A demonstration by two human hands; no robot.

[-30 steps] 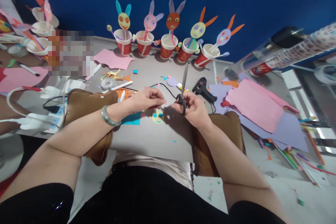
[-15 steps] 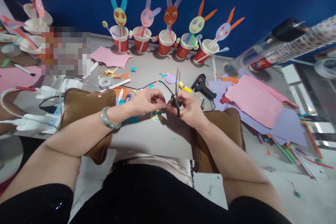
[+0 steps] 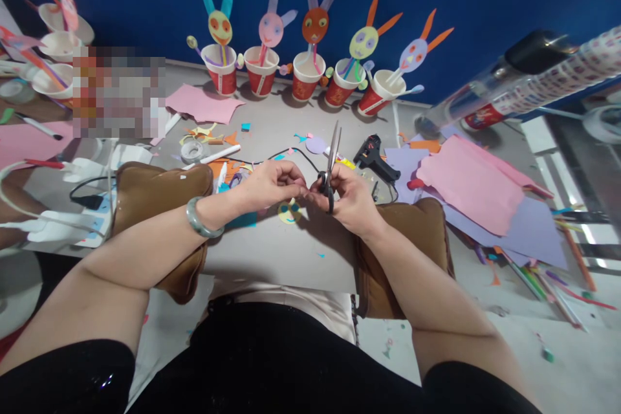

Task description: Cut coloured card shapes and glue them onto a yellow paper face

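Note:
My right hand (image 3: 350,197) is closed round the black-handled scissors (image 3: 334,155), whose blades point up and away from me, slightly parted. Its thumb and fingertip meet the fingers of my left hand (image 3: 274,184), which wears a bracelet (image 3: 198,220) at the wrist. The left fingers pinch a small piece of pink paper, now mostly hidden between both hands. Just below them on the table lies a round yellow paper face (image 3: 290,211) with blue eyes and mouth. Beyond the scissors are a yellow tube (image 3: 345,162) and a purple paper disc (image 3: 315,145).
Red cups (image 3: 305,84) with paper rabbit figures line the back wall. A black glue gun (image 3: 376,158) lies right of my hands. Brown cushions (image 3: 162,187) sit under both forearms. Pink sheets (image 3: 473,181), a tape roll (image 3: 194,150) and a power strip (image 3: 97,223) surround the workspace.
The pink paper between my hands has turned or slipped mostly out of sight. The scissors have tilted slightly to the right, and their blades show wider.

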